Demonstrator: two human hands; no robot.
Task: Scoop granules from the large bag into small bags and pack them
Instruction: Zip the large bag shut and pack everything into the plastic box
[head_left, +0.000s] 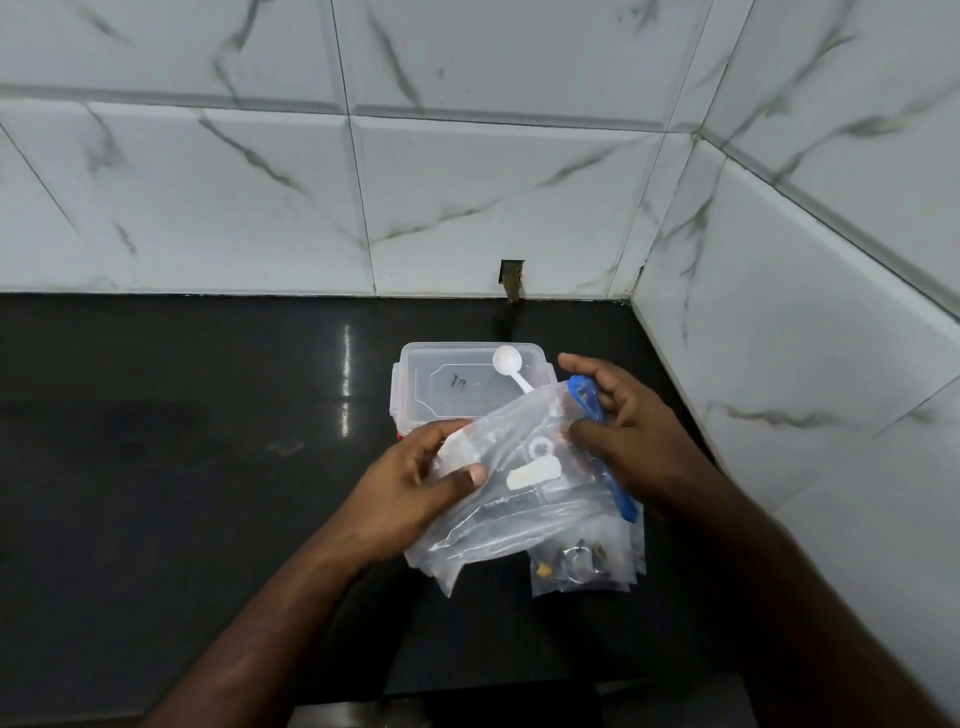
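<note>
A black polished countertop (171, 467) is carrying everything, and it is running far to the tiled wall and right to the corner. A clear plastic container (447, 384) with a closed lid is sitting on it near the far right part, and a white scoop (508, 364) is lying on that lid. Nearer, just right of the centre, a small stack of clear little bags (587, 566) with dark pieces inside is lying flat on the counter.

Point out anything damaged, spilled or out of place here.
Only the wall looks damaged: a small chipped hole gapes at its base above the counter. No granules are spilled. The white scoop lies on the closed container's lid.
</note>
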